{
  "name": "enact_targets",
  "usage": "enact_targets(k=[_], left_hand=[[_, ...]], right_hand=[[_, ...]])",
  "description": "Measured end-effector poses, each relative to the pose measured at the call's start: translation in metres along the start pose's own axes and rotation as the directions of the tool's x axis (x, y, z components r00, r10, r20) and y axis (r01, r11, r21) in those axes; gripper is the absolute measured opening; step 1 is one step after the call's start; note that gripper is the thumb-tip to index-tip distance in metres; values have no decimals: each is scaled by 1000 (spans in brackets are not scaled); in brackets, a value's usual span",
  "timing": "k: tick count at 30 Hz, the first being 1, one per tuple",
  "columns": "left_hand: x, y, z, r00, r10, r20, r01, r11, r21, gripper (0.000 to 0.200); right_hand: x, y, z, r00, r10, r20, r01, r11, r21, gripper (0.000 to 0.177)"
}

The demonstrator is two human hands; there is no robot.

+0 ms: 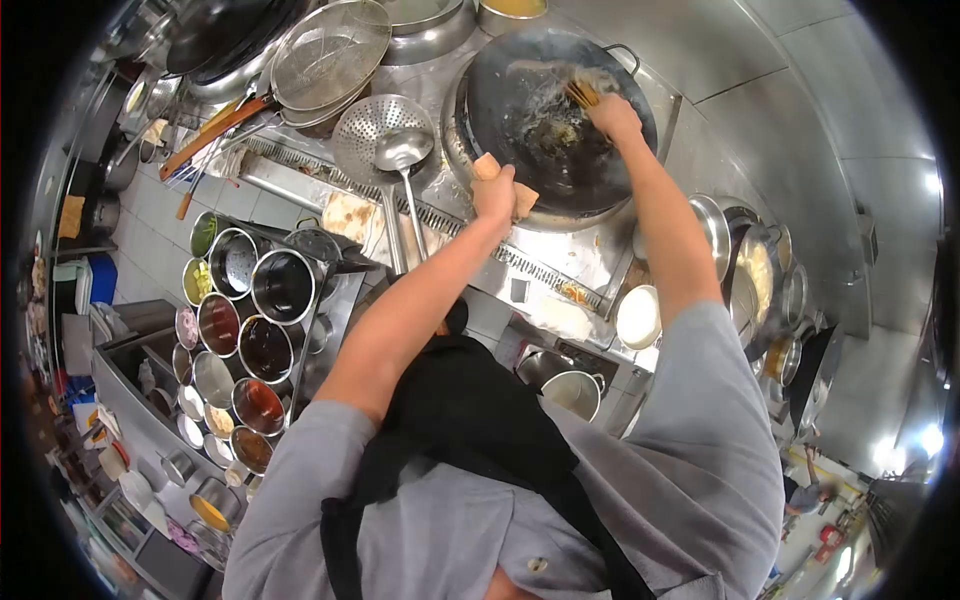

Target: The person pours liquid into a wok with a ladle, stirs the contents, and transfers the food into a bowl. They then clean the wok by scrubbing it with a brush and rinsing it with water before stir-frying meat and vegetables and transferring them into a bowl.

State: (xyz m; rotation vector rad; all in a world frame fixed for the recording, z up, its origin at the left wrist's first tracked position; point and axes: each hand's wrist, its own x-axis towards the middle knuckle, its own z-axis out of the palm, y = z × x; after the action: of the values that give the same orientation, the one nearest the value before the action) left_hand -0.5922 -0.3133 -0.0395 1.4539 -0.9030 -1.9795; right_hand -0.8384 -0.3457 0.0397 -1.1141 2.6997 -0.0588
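Note:
A large dark wok (pixel 590 185) sits on the stove, with murky water and froth swirling in it and a little steam above. My left hand (pixel 493 196) is closed around a folded tan cloth (pixel 525 199) at the wok's near left rim. Inside the wok, my right hand (pixel 614 117) grips a bamboo wok brush (pixel 582 94), seen only in part. Left of the wok lies a perforated skimmer (pixel 358 130) with a metal ladle (pixel 404 149) resting on it.
A wire strainer (pixel 330 55) with a wooden handle lies at the upper left. Pots of sauces, including a red one (pixel 258 406), stand in rows at my left. A white bowl (pixel 638 317) is at the stove's front edge. Another person (pixel 803 495) stands far right.

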Motion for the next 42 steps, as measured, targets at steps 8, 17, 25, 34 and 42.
enact_targets(k=[8,17,25,34,42], left_hand=[[-1,-24,18,981,-52,-187,38,996,-78,59],[-6,-27,16,992,-62,-113,48,992,-118,58],[5,-39,22,973,-85,-217,72,995,-66,52],[19,-58,22,977,40,-209,-47,998,-29,13],[1,-29,8,999,-43,-16,43,999,33,52]], right_hand=[[-124,23,14,918,-369,149,398,853,-339,30],[-80,-19,51,914,-395,-99,369,906,-207,28],[-32,74,14,981,-142,-134,104,961,-257,33],[-135,-10,26,845,-530,68,533,829,-171,42],[-3,7,3,980,-191,54,197,967,-160,32]])
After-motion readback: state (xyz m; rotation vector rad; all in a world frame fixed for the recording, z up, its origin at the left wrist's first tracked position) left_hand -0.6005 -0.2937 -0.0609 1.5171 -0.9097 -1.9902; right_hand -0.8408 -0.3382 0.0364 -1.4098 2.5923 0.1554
